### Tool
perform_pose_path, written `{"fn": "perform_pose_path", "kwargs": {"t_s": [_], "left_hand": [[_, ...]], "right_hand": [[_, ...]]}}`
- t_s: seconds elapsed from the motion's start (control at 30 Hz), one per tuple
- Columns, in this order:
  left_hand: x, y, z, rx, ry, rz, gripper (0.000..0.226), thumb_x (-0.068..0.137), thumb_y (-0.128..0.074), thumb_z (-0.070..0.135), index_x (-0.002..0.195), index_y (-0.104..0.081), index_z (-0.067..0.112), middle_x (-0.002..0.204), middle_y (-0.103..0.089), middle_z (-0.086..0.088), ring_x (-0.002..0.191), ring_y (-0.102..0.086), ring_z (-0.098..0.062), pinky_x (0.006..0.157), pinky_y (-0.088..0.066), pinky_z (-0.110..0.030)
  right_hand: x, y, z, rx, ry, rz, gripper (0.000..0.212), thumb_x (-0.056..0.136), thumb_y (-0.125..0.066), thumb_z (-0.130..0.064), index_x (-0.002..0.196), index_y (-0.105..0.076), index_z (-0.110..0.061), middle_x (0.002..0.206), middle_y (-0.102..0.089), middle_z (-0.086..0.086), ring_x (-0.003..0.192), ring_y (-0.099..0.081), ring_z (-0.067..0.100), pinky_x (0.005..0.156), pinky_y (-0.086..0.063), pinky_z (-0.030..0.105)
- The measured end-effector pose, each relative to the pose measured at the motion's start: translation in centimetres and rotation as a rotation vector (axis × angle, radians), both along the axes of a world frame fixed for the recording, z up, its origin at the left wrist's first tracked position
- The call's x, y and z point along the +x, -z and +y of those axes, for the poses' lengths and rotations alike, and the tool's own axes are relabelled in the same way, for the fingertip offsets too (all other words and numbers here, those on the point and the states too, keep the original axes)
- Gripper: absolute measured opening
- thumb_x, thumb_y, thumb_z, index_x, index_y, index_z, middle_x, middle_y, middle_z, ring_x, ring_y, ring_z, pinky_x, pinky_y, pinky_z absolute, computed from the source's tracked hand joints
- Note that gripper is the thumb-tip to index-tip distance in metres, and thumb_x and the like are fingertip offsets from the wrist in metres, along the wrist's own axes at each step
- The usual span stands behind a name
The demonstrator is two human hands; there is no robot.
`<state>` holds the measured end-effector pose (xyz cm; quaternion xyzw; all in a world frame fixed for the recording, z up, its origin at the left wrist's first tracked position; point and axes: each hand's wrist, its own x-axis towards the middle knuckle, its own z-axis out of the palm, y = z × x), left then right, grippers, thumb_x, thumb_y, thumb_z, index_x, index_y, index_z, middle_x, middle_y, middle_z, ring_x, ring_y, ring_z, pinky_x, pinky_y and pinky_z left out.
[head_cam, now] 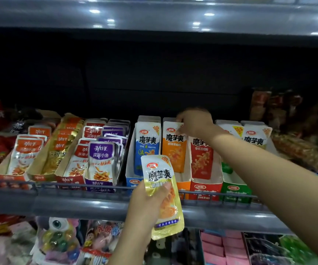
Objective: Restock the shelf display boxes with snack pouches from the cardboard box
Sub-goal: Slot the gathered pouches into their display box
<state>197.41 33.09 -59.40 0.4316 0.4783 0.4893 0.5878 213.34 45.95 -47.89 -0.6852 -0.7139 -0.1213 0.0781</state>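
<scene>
My left hand [146, 203] grips a yellow snack pouch [162, 196] upright in front of the shelf rail. My right hand [194, 121] reaches over the display boxes, its fingers curled on the top edge of an orange pouch [174, 148] standing in the orange display box [183, 185]. Beside it stand a blue box [132, 183] with a blue pouch [147, 146], a red box [205, 190] with a red pouch [201, 157], and a green box [234, 189]. My right forearm covers part of the green box. The cardboard box is out of view.
Left of these boxes, trays hold several silver, orange and purple fish-snack pouches [100, 161]. A grey shelf rail [77, 205] runs across the front. Dark red packets [277, 109] stand at the far right. Toys and pink packs [223, 247] fill the shelf below.
</scene>
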Motion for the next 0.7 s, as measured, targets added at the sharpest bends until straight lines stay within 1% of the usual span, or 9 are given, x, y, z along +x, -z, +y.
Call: {"fn": "perform_pose_path", "kwargs": {"t_s": [0.07, 0.13, 0.23, 0.37, 0.47, 0.57, 0.6, 0.63, 0.7], "left_hand": [[0.0, 0.0, 0.1, -0.004, 0.0, 0.003, 0.015, 0.086, -0.068, 0.018, 0.1, -0.066, 0.02, 0.086, -0.075, 0.001, 0.08, -0.072, -0.021, 0.061, -0.058, -0.033], [0.0, 0.1, 0.1, -0.008, -0.004, 0.007, 0.015, 0.086, -0.068, 0.019, 0.1, -0.065, 0.021, 0.086, -0.075, 0.001, 0.08, -0.072, -0.021, 0.062, -0.058, -0.033], [0.0, 0.1, 0.0, 0.0, -0.011, 0.021, 0.013, 0.086, -0.068, 0.019, 0.098, -0.065, 0.022, 0.086, -0.075, 0.002, 0.079, -0.072, -0.019, 0.059, -0.057, -0.03], [0.1, 0.1, 0.0, 0.004, -0.014, 0.029, 0.012, 0.086, -0.067, 0.02, 0.097, -0.065, 0.024, 0.084, -0.075, 0.004, 0.076, -0.072, -0.016, 0.059, -0.056, -0.028], [0.0, 0.0, 0.0, 0.017, -0.005, 0.039, 0.014, 0.086, -0.067, 0.021, 0.099, -0.064, 0.024, 0.087, -0.075, 0.005, 0.079, -0.072, -0.017, 0.071, -0.059, -0.036], [-0.1, -0.1, -0.2, 0.041, 0.015, 0.057, 0.013, 0.087, -0.067, 0.02, 0.099, -0.065, 0.024, 0.087, -0.075, 0.006, 0.08, -0.072, -0.016, 0.079, -0.057, -0.042], [-0.1, -0.2, -0.2, 0.05, 0.021, 0.062, 0.014, 0.086, -0.067, 0.02, 0.1, -0.065, 0.024, 0.088, -0.075, 0.006, 0.081, -0.072, -0.017, 0.08, -0.057, -0.043], [-0.1, -0.2, -0.3, 0.058, 0.026, 0.067, 0.015, 0.086, -0.067, 0.02, 0.101, -0.065, 0.024, 0.09, -0.075, 0.005, 0.082, -0.072, -0.017, 0.08, -0.057, -0.044], [0.0, -0.4, -0.5, 0.068, 0.039, 0.071, 0.016, 0.085, -0.068, 0.019, 0.101, -0.065, 0.023, 0.089, -0.075, 0.005, 0.08, -0.072, -0.017, 0.076, -0.059, -0.039]], "right_hand": [[0.2, -0.1, 0.6, 0.003, 0.02, -0.091, 0.037, 0.088, -0.06, -0.044, 0.12, -0.06, -0.025, 0.12, -0.059, 0.002, 0.116, -0.05, 0.026, 0.09, -0.041, 0.033], [0.5, -0.2, 1.2, -0.021, 0.024, -0.082, 0.038, 0.089, -0.059, -0.044, 0.122, -0.057, -0.025, 0.125, -0.056, 0.003, 0.121, -0.045, 0.027, 0.093, -0.039, 0.034], [0.8, 0.1, 1.7, -0.064, -0.014, 0.041, 0.04, 0.088, -0.062, -0.04, 0.123, -0.056, -0.023, 0.124, -0.056, 0.005, 0.116, -0.049, 0.024, 0.086, -0.04, 0.031], [1.2, 0.8, 2.2, -0.007, -0.044, 0.052, 0.041, 0.086, -0.063, -0.04, 0.122, -0.056, -0.022, 0.121, -0.057, 0.004, 0.116, -0.048, 0.024, 0.083, -0.039, 0.03], [1.5, 1.3, 2.2, 0.074, -0.074, 0.175, 0.041, 0.081, -0.07, -0.036, 0.118, -0.059, -0.022, 0.116, -0.06, 0.002, 0.114, -0.048, 0.023, 0.086, -0.042, 0.03], [2.0, 2.1, 1.5, 0.164, -0.156, 0.323, 0.029, 0.081, -0.072, -0.028, 0.109, -0.066, -0.019, 0.106, -0.066, -0.001, 0.107, -0.055, 0.019, 0.087, -0.048, 0.03], [2.1, 2.3, 1.0, 0.183, -0.205, 0.39, 0.023, 0.083, -0.07, -0.025, 0.105, -0.068, -0.018, 0.101, -0.068, -0.002, 0.101, -0.058, 0.016, 0.083, -0.048, 0.025], [2.1, 2.3, 0.2, 0.187, -0.259, 0.479, 0.018, 0.085, -0.069, -0.023, 0.102, -0.07, -0.017, 0.096, -0.068, -0.005, 0.094, -0.06, 0.011, 0.077, -0.047, 0.016], [1.7, 1.9, -2.0, 0.098, -0.357, 0.657, 0.015, 0.086, -0.068, -0.027, 0.097, -0.072, -0.017, 0.089, -0.066, -0.012, 0.083, -0.058, 0.0, 0.066, -0.039, 0.002]]}}
